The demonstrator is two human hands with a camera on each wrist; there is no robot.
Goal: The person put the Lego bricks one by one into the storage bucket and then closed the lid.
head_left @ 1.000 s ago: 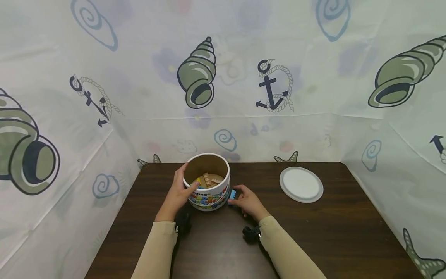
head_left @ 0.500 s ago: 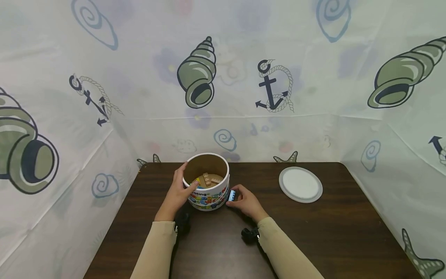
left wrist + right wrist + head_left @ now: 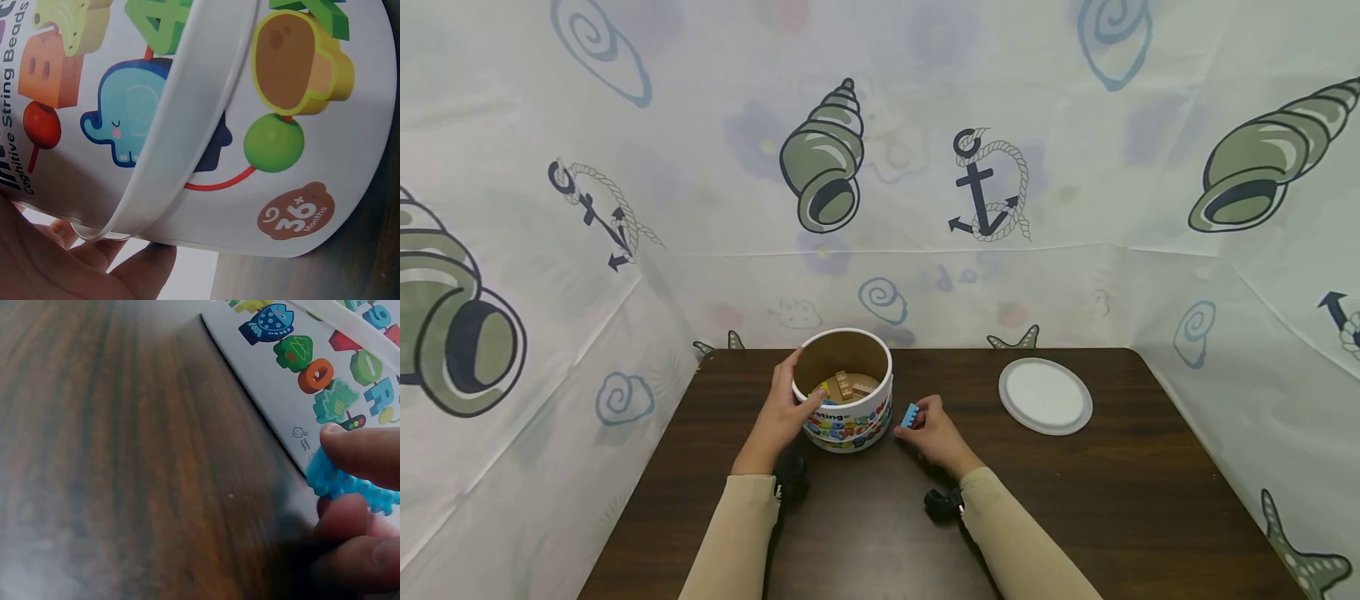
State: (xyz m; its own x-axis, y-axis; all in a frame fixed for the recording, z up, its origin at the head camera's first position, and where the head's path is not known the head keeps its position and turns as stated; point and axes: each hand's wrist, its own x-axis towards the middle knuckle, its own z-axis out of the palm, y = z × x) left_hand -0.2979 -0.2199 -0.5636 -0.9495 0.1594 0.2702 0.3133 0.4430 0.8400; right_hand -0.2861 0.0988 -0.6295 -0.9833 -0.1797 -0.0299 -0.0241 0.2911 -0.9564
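Observation:
A white bucket (image 3: 847, 433) with a printed band of colourful toys stands on the table, its top uncovered. My left hand (image 3: 777, 427) grips it from the left, thumb over the rim and fingers along the outer wall. Inside lie several tan bricks (image 3: 844, 385) and a yellow piece (image 3: 825, 388). To the right of the bucket, my right hand (image 3: 940, 437) pinches a light-blue toy brick (image 3: 911, 416) between thumb and fingers. The right wrist view shows this studded brick (image 3: 337, 480) close beside the bucket's wall. In the left wrist view, a white carry handle (image 3: 187, 119) crosses the bucket's side.
A round white lid (image 3: 1046, 397) lies flat on the dark wood table (image 3: 1120, 492), right of the hands. Behind and beside the table hangs a white cloth (image 3: 925, 308) printed with shells and anchors. Black wrist cameras (image 3: 943, 505) sit under both wrists.
My right hand has shifted slightly left, then back to the right, away from the bucket, turning the blue brick in its pinch. The left hand and the bucket have stayed in place.

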